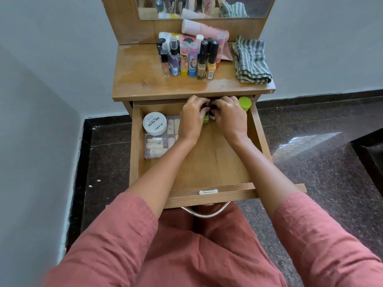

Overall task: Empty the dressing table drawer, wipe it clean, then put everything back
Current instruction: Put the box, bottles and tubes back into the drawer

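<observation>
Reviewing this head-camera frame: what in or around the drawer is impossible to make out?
Head view throughout.
small bottles: count and kind, covered by the left hand and right hand gripping them.
green-capped container: lower part hidden behind the right hand.
drawer: rear tucked under the tabletop.
mirror: cut by the top edge.
white tub: fine print too small.

I can't count the small dark-capped bottles [208,112]: the curled fingers of the left hand [191,119] and right hand [230,117] cover most of them. The left hand also hides the right edge of the clear plastic box of pale tubes [157,145]. The wood-framed mirror [207,7] is cut off at the top.
</observation>
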A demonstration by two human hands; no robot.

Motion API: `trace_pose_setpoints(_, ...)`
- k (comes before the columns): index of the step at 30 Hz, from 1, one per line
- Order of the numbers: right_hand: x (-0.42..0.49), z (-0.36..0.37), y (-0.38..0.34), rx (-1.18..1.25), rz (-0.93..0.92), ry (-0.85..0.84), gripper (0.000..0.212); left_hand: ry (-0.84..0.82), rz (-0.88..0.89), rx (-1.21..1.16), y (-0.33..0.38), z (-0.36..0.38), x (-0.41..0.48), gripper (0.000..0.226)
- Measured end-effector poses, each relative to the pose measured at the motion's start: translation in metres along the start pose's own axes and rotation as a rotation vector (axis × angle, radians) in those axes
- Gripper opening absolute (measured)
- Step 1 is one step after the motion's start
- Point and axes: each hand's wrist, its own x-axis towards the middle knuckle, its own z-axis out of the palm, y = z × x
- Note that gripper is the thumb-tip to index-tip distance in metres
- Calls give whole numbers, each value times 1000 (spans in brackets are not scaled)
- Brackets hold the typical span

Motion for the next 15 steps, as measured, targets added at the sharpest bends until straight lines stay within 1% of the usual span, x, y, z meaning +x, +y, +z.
trace_pose_setpoints(8,0,7,3,-87,-17,85,17,21,2,-3,-3,10,-3,21)
trace_pose_setpoints(15,0,12,3,-134,-21,121,9,14,14,-21,-7,11,-3,21)
